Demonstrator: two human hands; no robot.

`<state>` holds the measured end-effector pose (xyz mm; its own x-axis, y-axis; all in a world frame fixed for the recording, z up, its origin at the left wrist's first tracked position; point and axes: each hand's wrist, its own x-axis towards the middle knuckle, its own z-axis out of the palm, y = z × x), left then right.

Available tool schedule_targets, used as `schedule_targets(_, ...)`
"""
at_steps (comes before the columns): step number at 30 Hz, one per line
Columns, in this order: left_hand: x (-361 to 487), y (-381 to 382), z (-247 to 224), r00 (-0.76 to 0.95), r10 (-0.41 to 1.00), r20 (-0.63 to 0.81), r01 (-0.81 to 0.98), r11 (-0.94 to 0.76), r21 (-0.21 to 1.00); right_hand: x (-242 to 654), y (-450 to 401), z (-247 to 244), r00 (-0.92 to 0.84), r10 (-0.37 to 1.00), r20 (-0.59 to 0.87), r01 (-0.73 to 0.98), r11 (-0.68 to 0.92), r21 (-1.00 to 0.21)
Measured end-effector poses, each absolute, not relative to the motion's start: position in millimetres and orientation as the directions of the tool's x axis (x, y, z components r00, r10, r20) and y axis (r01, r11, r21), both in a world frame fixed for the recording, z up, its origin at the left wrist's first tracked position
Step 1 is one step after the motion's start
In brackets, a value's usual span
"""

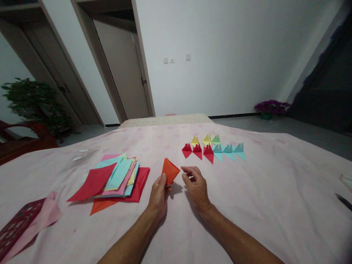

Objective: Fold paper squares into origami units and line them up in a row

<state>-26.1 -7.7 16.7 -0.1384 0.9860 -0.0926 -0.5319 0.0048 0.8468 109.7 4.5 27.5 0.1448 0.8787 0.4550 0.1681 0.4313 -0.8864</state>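
An orange sheet of origami paper (171,171), folded into a small diamond shape, is held up over the table in my left hand (159,192), thumb on its near face. Just right of the paper's corner is my right hand (197,185), its fingers bent and the thumb apart from the index finger; nothing shows between them. Beyond my hands stand folded paper cranes in rows: red ones (208,152), light blue ones (228,150), yellow ones (206,139) and a green one (216,139). Left of my hands lies a loose pile of coloured paper squares (118,178).
A pink patterned cloth (261,212) covers the table. At the left edge lie a dark red printed item (19,223) and pink paper (48,216). A clear plastic bag (82,156) sits behind the pile. A dark pointed object (343,201) is at the far right.
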Motion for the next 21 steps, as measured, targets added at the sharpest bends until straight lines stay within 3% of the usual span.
schedule_targets(12, -27.9, -4.8, 12.0, -0.088, 0.995, -0.055, -0.503, 0.003, 0.864, 117.5, 4.6, 37.3, -0.024, 0.742, 0.670, 0.235, 0.656, -0.718)
schedule_targets(21, -28.0, -5.5, 15.1, -0.073, 0.995, -0.073, -0.550, 0.021, 0.835, 117.7, 2.6, 37.5, -0.063, 0.708, 0.704, 0.263, 0.692, -0.672)
